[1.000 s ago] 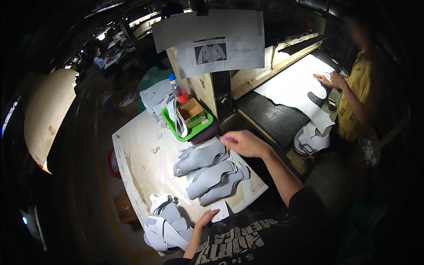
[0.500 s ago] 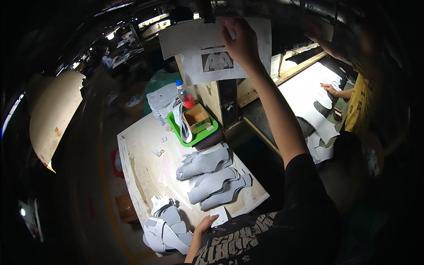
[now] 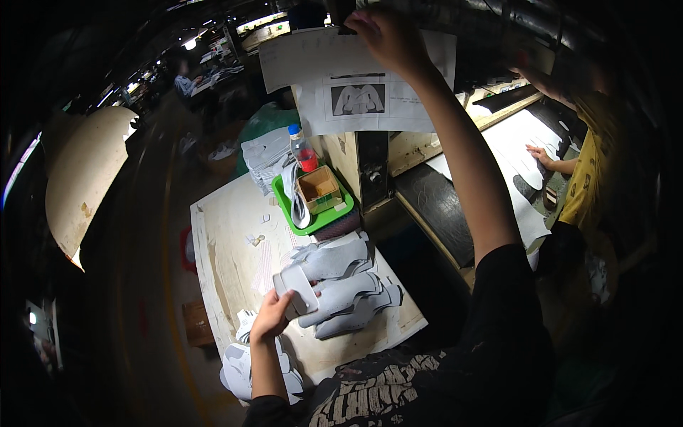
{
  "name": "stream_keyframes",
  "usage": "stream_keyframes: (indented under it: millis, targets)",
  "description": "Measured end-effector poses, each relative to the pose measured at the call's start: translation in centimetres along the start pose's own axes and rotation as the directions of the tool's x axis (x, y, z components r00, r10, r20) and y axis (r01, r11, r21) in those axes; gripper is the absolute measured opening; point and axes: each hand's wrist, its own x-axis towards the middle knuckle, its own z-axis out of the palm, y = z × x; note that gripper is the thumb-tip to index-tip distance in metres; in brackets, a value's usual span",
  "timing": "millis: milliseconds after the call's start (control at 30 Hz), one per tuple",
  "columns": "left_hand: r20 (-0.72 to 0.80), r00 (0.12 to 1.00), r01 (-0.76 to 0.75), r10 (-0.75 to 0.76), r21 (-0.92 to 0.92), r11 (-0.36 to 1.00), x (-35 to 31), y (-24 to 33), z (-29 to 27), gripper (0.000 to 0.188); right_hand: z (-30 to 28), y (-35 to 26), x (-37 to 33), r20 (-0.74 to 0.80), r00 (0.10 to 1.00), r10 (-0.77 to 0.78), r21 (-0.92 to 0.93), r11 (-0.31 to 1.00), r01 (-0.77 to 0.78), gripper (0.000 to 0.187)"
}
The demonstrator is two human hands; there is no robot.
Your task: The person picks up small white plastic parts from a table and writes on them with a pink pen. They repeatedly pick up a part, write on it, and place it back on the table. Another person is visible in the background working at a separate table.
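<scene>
My left hand (image 3: 272,314) grips a pale, flat cut piece with rounded corners (image 3: 304,290) over the table; it looks like more than one layer. Just beyond and to the right lie overlapping stacks of grey curved cut pieces (image 3: 348,295), like shoe parts. My right hand (image 3: 388,39) is raised high at the top edge of a hanging printed sheet (image 3: 313,117). Its fingers close on a small pink thing (image 3: 363,20), whose kind I cannot make out. Below my left hand, more white and grey cut pieces (image 3: 240,366) sit at the near table corner, partly behind my forearm.
A green tray (image 3: 346,206) on the table (image 3: 220,245) holds an open box (image 3: 318,186) and folded pieces. Behind stands a blue-capped bottle (image 3: 306,154) beside a stack of grey pieces (image 3: 267,160). At right, a co-worker's hand (image 3: 544,156) rests on white material (image 3: 516,139).
My left hand has risen from near my body and moved forward and left with the pale piece, over the stacks. My right hand has moved slightly up, staying at the sheet's top.
</scene>
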Motion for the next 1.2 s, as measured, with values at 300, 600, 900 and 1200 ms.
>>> stream_keyframes:
  millis: [300, 600, 900, 1200]
  targets:
    - [-0.161, 0.633, -0.647, 0.757, 0.428, 0.631, 16.0, 20.5, 8.0, 0.032, -0.9, 0.1, 2.0, 0.204, 0.968, 0.143, -0.077, 0.989, -0.13, 0.014]
    - [-0.175, 0.639, -0.694, 0.749, 0.287, 0.66, 25.4, 25.5, 13.3, 0.027, -1.3, 1.1, 2.8, 0.282, 0.957, 0.07, 0.021, 0.997, -0.08, 0.014]
    - [-0.242, 0.517, -0.816, 0.821, 0.149, 0.558, 27.0, 24.0, 14.2, 0.017, -1.1, 1.8, 2.9, 0.349, 0.929, 0.125, 0.046, 0.988, -0.15, 0.02]
    - [-0.285, 0.409, -0.838, 0.867, 0.259, 0.48, 27.0, 23.6, 14.7, 0.021, -1.2, 1.4, 3.1, 0.306, 0.947, 0.094, 0.014, 0.995, -0.103, 0.026]
